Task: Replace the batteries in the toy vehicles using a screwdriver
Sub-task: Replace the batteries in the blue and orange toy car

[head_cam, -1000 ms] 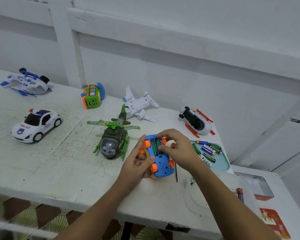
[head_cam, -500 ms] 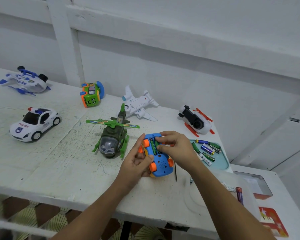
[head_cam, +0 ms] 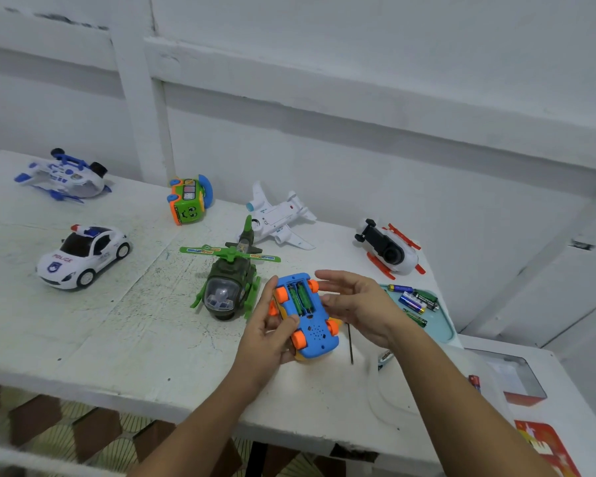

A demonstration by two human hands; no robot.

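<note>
Toy car (head_cam: 315,333): upturned, cells (head_cam: 300,299) exposed
Left grip (head_cam: 269,335): clasping car
Right grip (head_cam: 358,306): spread, empty
Risk: tilt may spill cells

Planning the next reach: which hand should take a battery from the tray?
Right. The right hand is open, beside the tray on that side; the left hand grips the blue toy car.

Upturned blue car (head_cam: 310,325), orange wheels, battery bay open, two green batteries (head_cam: 300,299) seated inside; left hand (head_cam: 269,333) grips it. Screwdriver shaft (head_cam: 350,342) lies flat on tabletop (head_cam: 117,321) just right of it. Loose batteries (head_cam: 413,301) lie in teal tray (head_cam: 439,323). Green helicopter (head_cam: 226,287) upright, just left. Police car (head_cam: 83,258) upright, far left. White plane (head_cam: 276,218) belly up, behind.
</note>
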